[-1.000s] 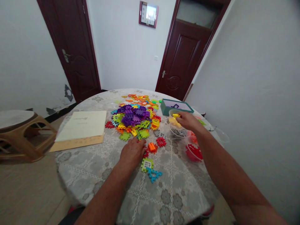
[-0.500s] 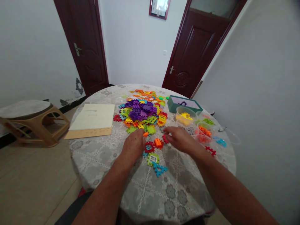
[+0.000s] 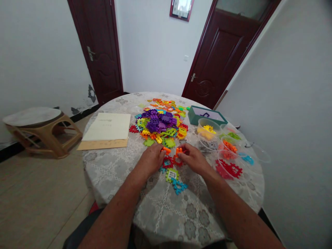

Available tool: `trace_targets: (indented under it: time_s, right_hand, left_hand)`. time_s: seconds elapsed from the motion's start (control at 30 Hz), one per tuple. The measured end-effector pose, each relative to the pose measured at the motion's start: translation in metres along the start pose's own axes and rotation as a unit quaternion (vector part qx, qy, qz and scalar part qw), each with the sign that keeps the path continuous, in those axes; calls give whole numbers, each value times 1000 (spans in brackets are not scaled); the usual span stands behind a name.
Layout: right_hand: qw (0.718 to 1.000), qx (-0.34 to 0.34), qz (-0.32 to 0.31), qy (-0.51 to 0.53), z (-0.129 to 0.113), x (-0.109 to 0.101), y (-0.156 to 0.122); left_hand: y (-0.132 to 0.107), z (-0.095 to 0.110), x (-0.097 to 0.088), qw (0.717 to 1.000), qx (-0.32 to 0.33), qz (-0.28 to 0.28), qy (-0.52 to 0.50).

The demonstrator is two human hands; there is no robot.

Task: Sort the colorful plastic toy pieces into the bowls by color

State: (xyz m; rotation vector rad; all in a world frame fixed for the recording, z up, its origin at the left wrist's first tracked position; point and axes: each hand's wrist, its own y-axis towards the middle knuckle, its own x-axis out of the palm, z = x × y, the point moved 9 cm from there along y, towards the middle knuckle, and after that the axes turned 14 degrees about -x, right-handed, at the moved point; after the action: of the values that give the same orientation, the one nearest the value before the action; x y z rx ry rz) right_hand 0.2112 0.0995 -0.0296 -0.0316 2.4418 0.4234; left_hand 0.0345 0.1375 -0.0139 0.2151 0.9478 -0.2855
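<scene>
Head view: left hand [image 3: 153, 159] pinching one orange block [image 3: 166, 150], right hand [image 3: 193, 159] pinching a second orange block [image 3: 178, 150], the two just apart above red lattice tiles [image 3: 167, 162] on the lace-patterned table [image 3: 109, 169]. Green windowed tile [image 3: 172, 175] and blue tile [image 3: 179, 186] lie nearer the body; mixed-colour tile pile [image 3: 158, 124] beyond; clear plastic tubs [image 3: 207, 128] and teal box [image 3: 204, 115] to the right.
</scene>
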Motion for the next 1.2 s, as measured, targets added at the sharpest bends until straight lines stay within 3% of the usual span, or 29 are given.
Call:
trace_targets:
  time_s: [0.13, 0.23, 0.33, 0.4, 0.5, 0.6, 0.7, 0.8, 0.9, 1.0, 1.1, 1.2]
  right_hand:
    - [986, 12, -34, 161, -8, 16, -5]
    - [974, 9, -44, 222, -17, 24, -9]
    - [976, 9, -26, 215, -22, 18, -15]
    - [987, -12, -44, 153, -30, 8, -19]
    - [998, -50, -37, 9, -42, -30, -26]
    - [991, -35, 34, -127, -32, -98, -35]
    - [951, -3, 102, -293, 1, -174, -40]
    - [899, 60, 84, -426, 51, -224, -40]
    - [863, 106, 37, -492, 92, -247, -42]
    - [836, 139, 40, -530, 111, -261, -47]
    - [820, 130, 73, -553, 104, -261, -48]
    - [829, 76, 98, -545, 74, -243, -44]
  left_hand:
    - [-3, 10, 6, 995, 39, -63, -71]
    - [-4, 15, 11, 983, 45, -113, -135]
    - [-4, 20, 10, 970, 30, -145, -193]
    - [-5, 24, 8, 962, 29, -164, -218]
    - [-5, 21, 0, 967, 19, -151, -206]
    - [0, 2, -19, 985, 3, -80, -154]
    - [3, -22, -34, 994, -9, -41, -101]
    - [2, -47, -35, 996, -39, -60, -53]
    - [1, -61, -29, 994, -65, -82, -11]
    - [0, -60, -18, 994, -55, -93, 20]
    - [-2, -48, -7, 994, -13, -90, 52]
    - [-5, -36, 1, 994, 16, -85, 72]
